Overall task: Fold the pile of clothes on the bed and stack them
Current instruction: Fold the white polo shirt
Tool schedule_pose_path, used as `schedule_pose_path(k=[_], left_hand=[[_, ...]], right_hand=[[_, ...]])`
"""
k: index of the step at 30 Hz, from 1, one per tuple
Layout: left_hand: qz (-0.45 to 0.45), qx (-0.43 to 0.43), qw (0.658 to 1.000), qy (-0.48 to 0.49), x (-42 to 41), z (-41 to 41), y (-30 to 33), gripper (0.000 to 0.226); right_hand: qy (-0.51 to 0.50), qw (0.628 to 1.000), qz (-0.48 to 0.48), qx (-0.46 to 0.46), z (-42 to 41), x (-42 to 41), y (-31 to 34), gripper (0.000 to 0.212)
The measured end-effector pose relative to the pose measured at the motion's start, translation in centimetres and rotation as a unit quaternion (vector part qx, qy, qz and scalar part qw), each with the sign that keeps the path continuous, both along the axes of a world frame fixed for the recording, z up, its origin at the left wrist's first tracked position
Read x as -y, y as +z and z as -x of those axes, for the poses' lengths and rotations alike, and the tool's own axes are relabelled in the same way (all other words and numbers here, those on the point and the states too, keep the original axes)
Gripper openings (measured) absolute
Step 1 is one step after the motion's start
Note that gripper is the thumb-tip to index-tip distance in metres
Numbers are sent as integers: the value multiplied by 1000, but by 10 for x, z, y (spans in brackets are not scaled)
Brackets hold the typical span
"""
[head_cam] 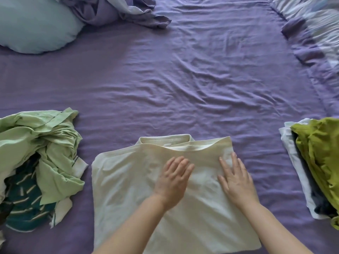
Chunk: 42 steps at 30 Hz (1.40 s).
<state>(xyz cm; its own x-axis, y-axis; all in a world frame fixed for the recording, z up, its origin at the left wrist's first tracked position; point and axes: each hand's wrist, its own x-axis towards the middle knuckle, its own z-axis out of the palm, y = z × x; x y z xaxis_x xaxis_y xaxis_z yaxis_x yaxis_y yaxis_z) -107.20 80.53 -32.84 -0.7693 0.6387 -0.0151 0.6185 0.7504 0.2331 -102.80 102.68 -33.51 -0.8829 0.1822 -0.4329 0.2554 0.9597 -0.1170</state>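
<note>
Palms down, our left hand [172, 182] and right hand [235, 180] lay flat, fingers spread, gripping nothing, on the cream shirt [124, 186].

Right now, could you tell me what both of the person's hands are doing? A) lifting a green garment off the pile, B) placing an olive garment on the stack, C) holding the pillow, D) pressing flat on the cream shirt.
D: the left hand and right hand lie palm down, fingers spread, on the cream shirt spread on the purple bedsheet.
</note>
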Motion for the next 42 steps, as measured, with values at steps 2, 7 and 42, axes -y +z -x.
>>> schedule_pose_path(k=[2,7,42], left_hand=[[68,63,995,-24,-25,1,-1,51],[151,62,985,-48,-29,40,-25,63],[-575,557,461,383,143,-48,56,74]], right_hand=[[9,1000,11,-5,-6,0,0,63],[24,999,36,-18,-20,-3,-8,58],[-1,907,421,-14,6,252,71,67]])
